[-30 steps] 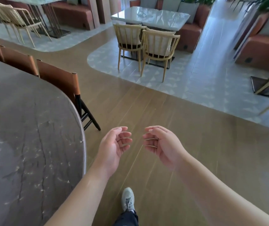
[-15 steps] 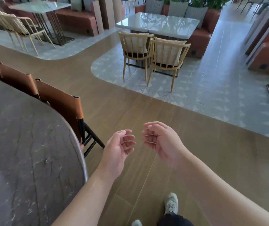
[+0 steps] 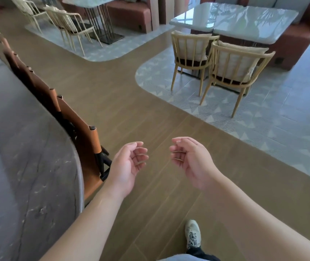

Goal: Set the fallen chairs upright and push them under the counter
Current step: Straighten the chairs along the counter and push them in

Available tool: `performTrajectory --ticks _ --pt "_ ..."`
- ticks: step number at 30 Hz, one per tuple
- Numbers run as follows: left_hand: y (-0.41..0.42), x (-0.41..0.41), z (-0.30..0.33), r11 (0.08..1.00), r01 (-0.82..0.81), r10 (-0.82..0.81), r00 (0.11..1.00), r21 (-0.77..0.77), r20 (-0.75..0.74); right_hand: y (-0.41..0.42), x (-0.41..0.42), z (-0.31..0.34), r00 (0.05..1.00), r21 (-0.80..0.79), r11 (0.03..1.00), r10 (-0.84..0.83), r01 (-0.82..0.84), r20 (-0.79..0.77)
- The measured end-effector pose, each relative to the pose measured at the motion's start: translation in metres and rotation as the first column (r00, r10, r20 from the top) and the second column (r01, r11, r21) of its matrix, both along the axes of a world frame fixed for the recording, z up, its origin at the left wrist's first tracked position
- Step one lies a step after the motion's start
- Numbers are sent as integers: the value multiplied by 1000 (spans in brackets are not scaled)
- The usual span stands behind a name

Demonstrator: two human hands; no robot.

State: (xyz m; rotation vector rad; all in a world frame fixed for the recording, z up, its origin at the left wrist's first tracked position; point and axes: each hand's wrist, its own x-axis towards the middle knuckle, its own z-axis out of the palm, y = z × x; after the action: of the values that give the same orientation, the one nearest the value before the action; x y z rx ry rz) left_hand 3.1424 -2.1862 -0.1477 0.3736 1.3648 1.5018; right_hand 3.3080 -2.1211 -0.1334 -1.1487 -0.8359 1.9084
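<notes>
Holding nothing — left hand (image 3: 126,164) and right hand (image 3: 191,160) out front over the wood floor (image 3: 150,113), palms turned toward each other, fingers loosely curled, a gap between them. Brown leather-backed chairs (image 3: 78,132) upright in a row along the left, tucked against the curved edge of the dark stone counter (image 3: 22,166) — nearest one just beside the left wrist. Across the floor, two pale spindle-back chairs (image 3: 216,61) at a glossy table (image 3: 244,19). One sneaker (image 3: 192,234) down below.
</notes>
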Motion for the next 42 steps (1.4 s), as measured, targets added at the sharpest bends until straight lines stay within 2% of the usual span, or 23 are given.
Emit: performTrajectory --ticks 8,13,17,26,36,42 --pt "89 20 16 994 -110 111 993 22 -31 112 0 8 992 13 993 120 -120 28" --pt "120 -4 16 979 -202 202 979 6 -16 150 -24 0 977 0 977 211 -211 23" --pt "142 -27 9 979 -205 205 979 3 -4 178 -58 -9 969 -37 969 244 -243 34" --pt "239 -126 -13 980 -185 180 981 67 76 278 -161 -17 928 49 940 324 -338 185" --pt "347 -279 -9 985 -161 158 986 63 54 395 -320 -2 900 91 906 393 -414 190" --pt "380 -330 -14 979 -203 201 978 28 48 439 -377 -7 881 76 887 437 -456 181"
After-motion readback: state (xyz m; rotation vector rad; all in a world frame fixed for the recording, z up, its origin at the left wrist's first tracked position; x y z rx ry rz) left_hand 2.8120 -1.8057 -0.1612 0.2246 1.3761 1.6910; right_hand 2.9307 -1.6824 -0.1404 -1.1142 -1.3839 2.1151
